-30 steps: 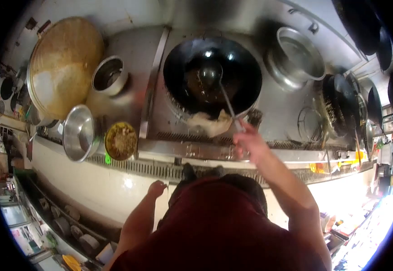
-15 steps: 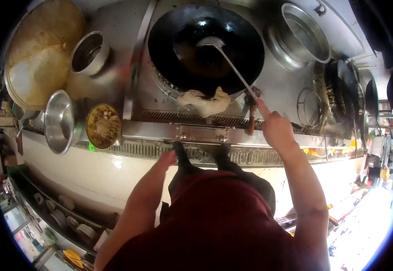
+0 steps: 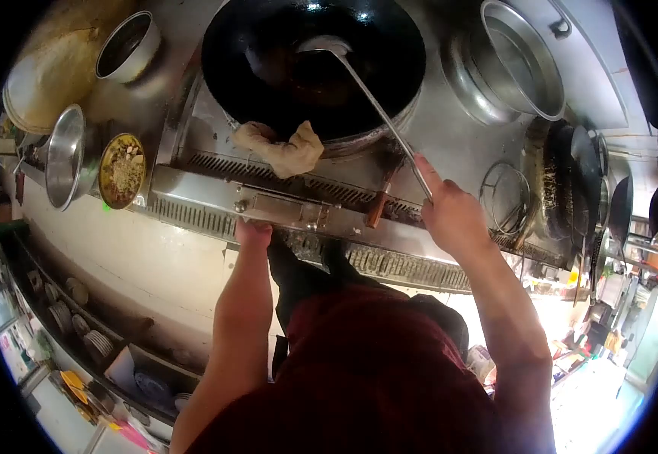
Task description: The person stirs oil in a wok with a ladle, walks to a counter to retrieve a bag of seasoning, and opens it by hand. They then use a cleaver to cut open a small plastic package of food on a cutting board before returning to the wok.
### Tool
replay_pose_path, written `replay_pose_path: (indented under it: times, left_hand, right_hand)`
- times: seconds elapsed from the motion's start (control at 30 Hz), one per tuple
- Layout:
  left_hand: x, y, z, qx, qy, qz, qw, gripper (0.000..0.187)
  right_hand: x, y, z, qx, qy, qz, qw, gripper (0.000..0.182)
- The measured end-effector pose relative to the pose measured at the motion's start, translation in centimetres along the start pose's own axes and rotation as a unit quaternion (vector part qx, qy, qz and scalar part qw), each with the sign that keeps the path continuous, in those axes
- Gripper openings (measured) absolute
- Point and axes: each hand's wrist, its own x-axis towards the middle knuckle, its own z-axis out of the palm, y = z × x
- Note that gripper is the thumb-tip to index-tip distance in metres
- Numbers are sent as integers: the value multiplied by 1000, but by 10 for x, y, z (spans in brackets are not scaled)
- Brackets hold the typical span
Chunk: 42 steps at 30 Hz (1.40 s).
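Observation:
My right hand (image 3: 450, 216) grips the long metal handle of a ladle (image 3: 374, 106). The ladle's bowl rests inside a big black wok (image 3: 389, 53) that holds dark liquid. A crumpled beige cloth (image 3: 280, 147) lies on the wok's near rim. My left hand (image 3: 252, 233) is against the underside of the stove's front edge (image 3: 283, 208), at a small metal panel; its fingers are hidden.
Left of the wok stand a yellow bowl of chopped food (image 3: 122, 170), a tilted steel bowl (image 3: 64, 155), a steel pot (image 3: 126, 45) and a large round lid (image 3: 45, 68). A big steel pot (image 3: 522, 60) sits at the right, with stacked dark woks (image 3: 571, 181) beyond. A wooden-handled tool (image 3: 378, 208) lies on the grate.
My left hand rose from beside my body to the stove's front edge. The ladle bowl shifted left in the wok. The view tilted, with the stove now higher and closer.

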Motion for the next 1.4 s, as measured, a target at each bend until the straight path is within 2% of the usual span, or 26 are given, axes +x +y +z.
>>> replay_pose_path:
  times: [0.1, 0.17, 0.23, 0.33, 0.47, 0.53, 0.67, 0.73, 0.77, 0.83, 0.93, 1.07, 1.17, 1.23, 1.27, 1.33, 1.37, 1.4]
  left_hand:
    - [37, -55, -38, 40, 49, 33, 997, 17]
    - [53, -107, -39, 117, 167, -89, 975, 14]
    - [48, -156, -47, 209, 50, -170, 962, 15]
    - [32, -202, -29, 185, 3, -152, 971, 21]
    - [35, -207, -32, 159, -69, -101, 980, 36]
    - [23, -206, -21, 191, -16, -75, 979, 25]
    - [35, -215, -39, 196, -22, -60, 978, 23]
    - [37, -214, -44, 158, -104, -39, 981, 21]
    - [38, -214, -47, 156, -100, -36, 982, 21]
    - [31, -210, -37, 168, -29, -61, 984, 19]
    - [14, -208, -23, 178, 9, -41, 983, 20]
    - [10, -207, -17, 191, 3, -31, 981, 20]
    - [-2, -200, -10, 254, 43, -39, 965, 21]
    - [3, -200, -17, 364, -35, -72, 928, 23]
    - [7, -199, -21, 363, -35, -72, 928, 23]
    - [18, -200, -30, 422, -100, -75, 898, 30]
    - [24, -204, -33, 421, -100, -75, 898, 30]
    - [23, -207, -30, 421, -59, -70, 902, 26]
  right_hand:
    - [-1, 6, 3, 16, 19, -25, 999, 74]
    - [1, 6, 1, 12, -10, -13, 1000, 73]
    - [0, 6, 0, 19, -13, -13, 1000, 73]
    - [0, 6, -1, 12, -17, -10, 1000, 73]
    - [0, 5, -1, 13, -25, -4, 1000, 73]
    - [0, 3, -3, 20, -24, -6, 1000, 73]
    - [0, 9, 4, 22, -15, -15, 1000, 72]
    - [2, 6, 0, 19, -33, -6, 999, 72]
    - [2, 4, -1, 16, -52, 8, 998, 72]
    - [1, 1, -4, 19, -51, 11, 998, 72]
    - [1, 0, -2, 24, -51, 16, 998, 73]
    - [1, 3, -1, 19, -43, 8, 999, 74]
    - [1, 2, 0, 28, -38, 3, 999, 75]
    - [1, 1, 0, 25, -39, 4, 999, 75]
    - [1, 1, 0, 23, -41, 7, 999, 75]
    - [1, 0, 1, 22, -39, 5, 999, 76]
    - [0, 0, 1, 21, -38, 3, 999, 76]
    - [0, 1, 1, 20, -38, 3, 999, 76]
